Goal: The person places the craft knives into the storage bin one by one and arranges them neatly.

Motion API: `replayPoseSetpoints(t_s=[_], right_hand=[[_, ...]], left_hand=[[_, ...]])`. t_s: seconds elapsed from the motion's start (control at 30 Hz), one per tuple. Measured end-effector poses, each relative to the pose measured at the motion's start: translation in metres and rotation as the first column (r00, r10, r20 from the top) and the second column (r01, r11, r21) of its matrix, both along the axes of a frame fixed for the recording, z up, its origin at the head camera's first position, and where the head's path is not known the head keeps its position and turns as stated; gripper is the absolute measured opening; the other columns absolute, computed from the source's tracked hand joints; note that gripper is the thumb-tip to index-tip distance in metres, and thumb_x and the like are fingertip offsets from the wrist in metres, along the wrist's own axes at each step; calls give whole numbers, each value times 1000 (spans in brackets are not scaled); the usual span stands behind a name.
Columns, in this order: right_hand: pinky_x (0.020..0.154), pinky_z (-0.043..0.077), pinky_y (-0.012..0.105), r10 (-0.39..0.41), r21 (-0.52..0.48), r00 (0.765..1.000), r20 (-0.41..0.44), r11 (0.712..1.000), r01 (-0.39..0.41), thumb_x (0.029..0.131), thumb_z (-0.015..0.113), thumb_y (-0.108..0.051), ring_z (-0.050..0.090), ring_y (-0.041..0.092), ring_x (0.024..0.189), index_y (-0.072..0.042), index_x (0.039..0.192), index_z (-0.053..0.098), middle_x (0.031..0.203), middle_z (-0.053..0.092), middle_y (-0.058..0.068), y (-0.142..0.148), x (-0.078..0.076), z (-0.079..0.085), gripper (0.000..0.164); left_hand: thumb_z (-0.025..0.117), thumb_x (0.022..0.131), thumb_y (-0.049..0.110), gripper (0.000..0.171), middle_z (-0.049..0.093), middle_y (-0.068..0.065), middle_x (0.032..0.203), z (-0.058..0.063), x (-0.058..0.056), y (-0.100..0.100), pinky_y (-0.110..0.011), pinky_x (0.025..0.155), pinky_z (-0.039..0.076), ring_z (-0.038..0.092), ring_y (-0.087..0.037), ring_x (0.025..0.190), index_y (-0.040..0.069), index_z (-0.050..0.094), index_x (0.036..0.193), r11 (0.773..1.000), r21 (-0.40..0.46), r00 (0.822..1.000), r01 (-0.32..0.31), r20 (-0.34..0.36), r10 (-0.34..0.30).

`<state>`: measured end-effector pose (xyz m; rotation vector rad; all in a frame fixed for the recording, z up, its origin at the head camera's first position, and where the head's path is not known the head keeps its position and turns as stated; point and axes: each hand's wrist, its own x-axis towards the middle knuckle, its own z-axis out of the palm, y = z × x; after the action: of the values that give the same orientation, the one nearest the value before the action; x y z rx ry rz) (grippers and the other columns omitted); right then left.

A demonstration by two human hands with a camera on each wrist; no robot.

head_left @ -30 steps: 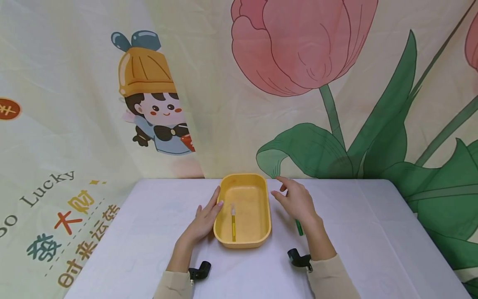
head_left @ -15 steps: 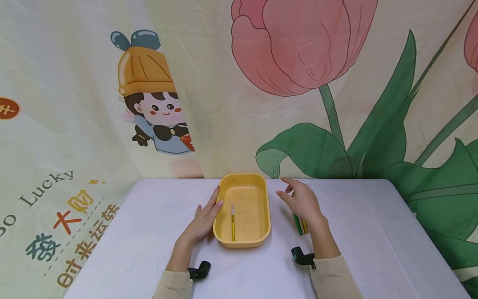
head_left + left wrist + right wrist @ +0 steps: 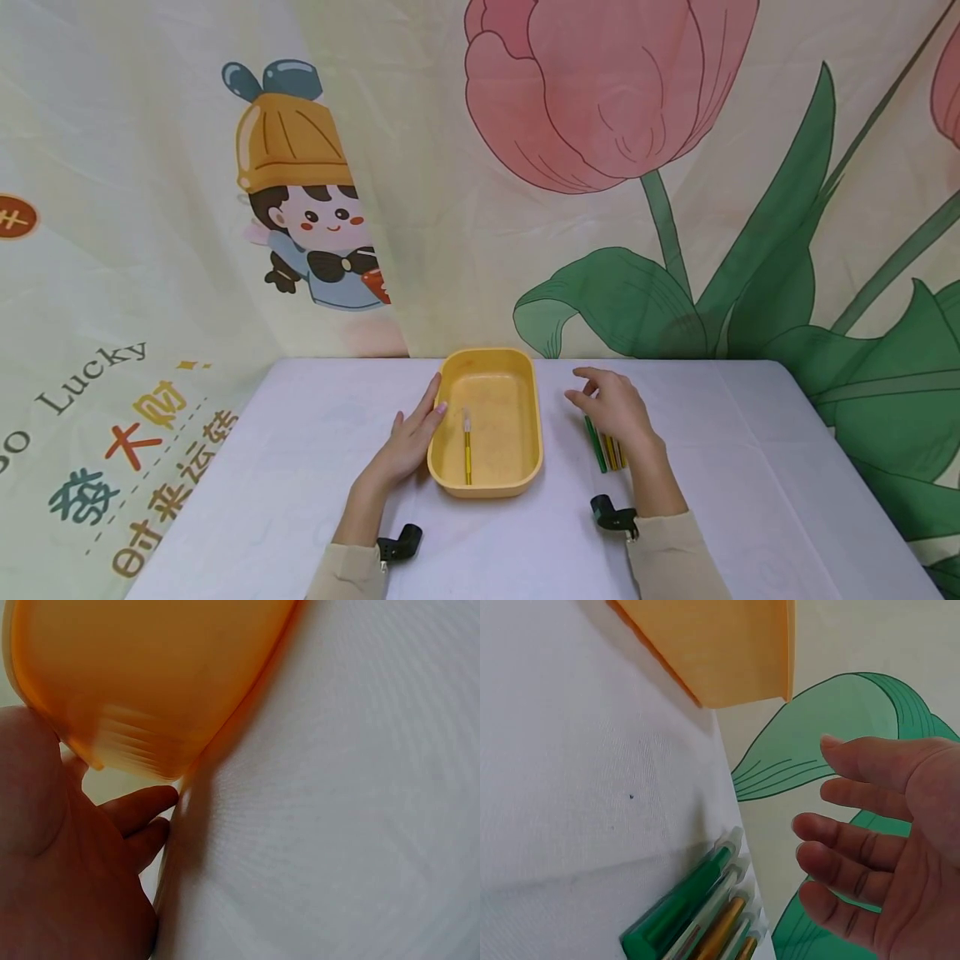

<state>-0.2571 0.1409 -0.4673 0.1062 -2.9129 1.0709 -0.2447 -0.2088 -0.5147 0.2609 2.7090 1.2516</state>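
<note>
My left hand [image 3: 408, 440] rests against the left side of a yellow plastic tray [image 3: 487, 491], fingers straight along the outer wall and thumb at the rim. Inside the tray lies a slim yellow pen [image 3: 468, 454] with a clear end, on the left half. To the tray's right, my right hand [image 3: 615, 407] hovers with loosely bent fingers and nothing in them. Below that hand several pens lie side by side on the table, among them a green pen [image 3: 679, 904] and a gold pen [image 3: 720, 928], with clear ends. My right forearm hides part of the row in the head view.
A white cloth covers the table [image 3: 300, 492]. Behind it hangs a printed curtain [image 3: 435, 208] with a large tulip and a cartoon figure, right at the table's far edge. Each wrist carries a black camera [image 3: 401, 542].
My right hand has moved right and slightly nearer, away from the tray, uncovering more of the pens. My left hand, the tray and the pen inside it stay put.
</note>
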Motion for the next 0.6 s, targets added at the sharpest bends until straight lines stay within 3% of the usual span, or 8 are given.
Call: replayPoseSetpoints(t_s=[0.6], right_hand=[[69, 52, 33, 3, 47, 996, 94, 999, -7, 97, 75, -34, 59, 20, 78, -12, 138, 68, 94, 70, 6, 6, -3, -12, 47]], left_hand=[[27, 112, 55, 62, 12, 15, 174, -2, -1, 1, -64, 126, -16, 20, -22, 161, 40, 3, 167, 1000, 7, 1000, -3, -9, 3]])
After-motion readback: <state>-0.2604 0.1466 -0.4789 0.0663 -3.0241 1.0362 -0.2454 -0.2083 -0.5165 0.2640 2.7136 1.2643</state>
